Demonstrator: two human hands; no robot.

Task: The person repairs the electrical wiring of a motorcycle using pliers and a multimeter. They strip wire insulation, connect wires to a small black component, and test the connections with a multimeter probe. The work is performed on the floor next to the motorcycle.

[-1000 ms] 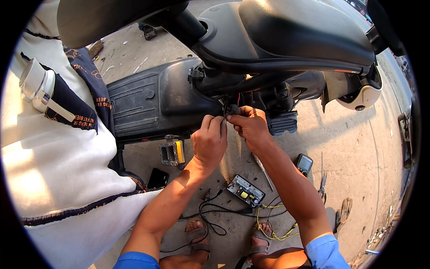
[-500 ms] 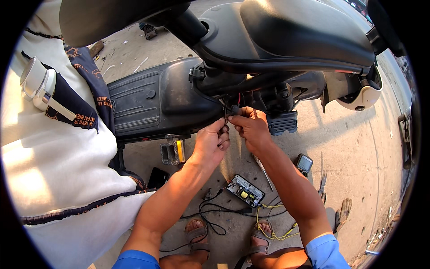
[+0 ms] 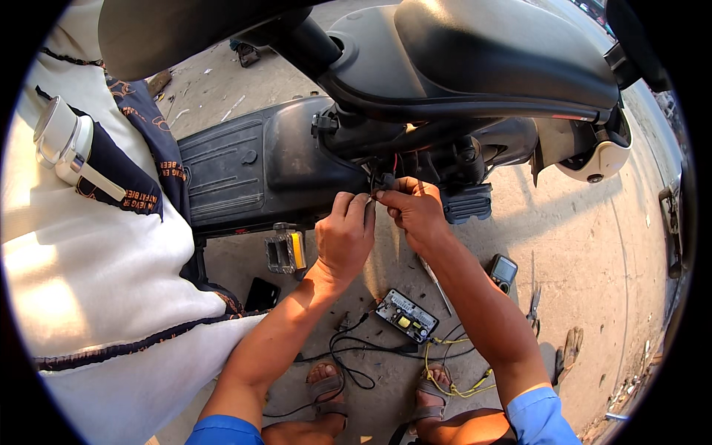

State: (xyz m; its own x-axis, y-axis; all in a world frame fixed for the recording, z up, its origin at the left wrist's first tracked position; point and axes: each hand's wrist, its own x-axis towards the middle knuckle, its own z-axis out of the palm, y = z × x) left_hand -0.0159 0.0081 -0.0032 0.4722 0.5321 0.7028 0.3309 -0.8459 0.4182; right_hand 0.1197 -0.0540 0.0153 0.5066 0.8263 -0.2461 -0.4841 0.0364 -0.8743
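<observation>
Below the seat of a black electric scooter (image 3: 304, 152), both of my hands meet at a bundle of thin wires (image 3: 395, 162) that comes out of the frame, dark ones with a red one among them. My left hand (image 3: 345, 231) is closed, its thumb and fingertips pinched on a wire end. Right beside it, my right hand (image 3: 417, 211) pinches the wires between thumb and forefinger, the other fingers curled in. The fingers hide most of the wire ends.
On the ground lie an opened charger with its circuit board (image 3: 406, 315), black cables (image 3: 356, 343), a yellow cord (image 3: 463, 389), a screwdriver (image 3: 436, 285), a multimeter (image 3: 503, 271), pliers (image 3: 534, 304) and a glove (image 3: 569, 352). A pedal (image 3: 285, 250) juts out; a white helmet (image 3: 601, 159) hangs at right.
My left hand has rolled over so its back now faces up, and its wrist has shifted slightly left. The right hand stays nearly still at the wires.
</observation>
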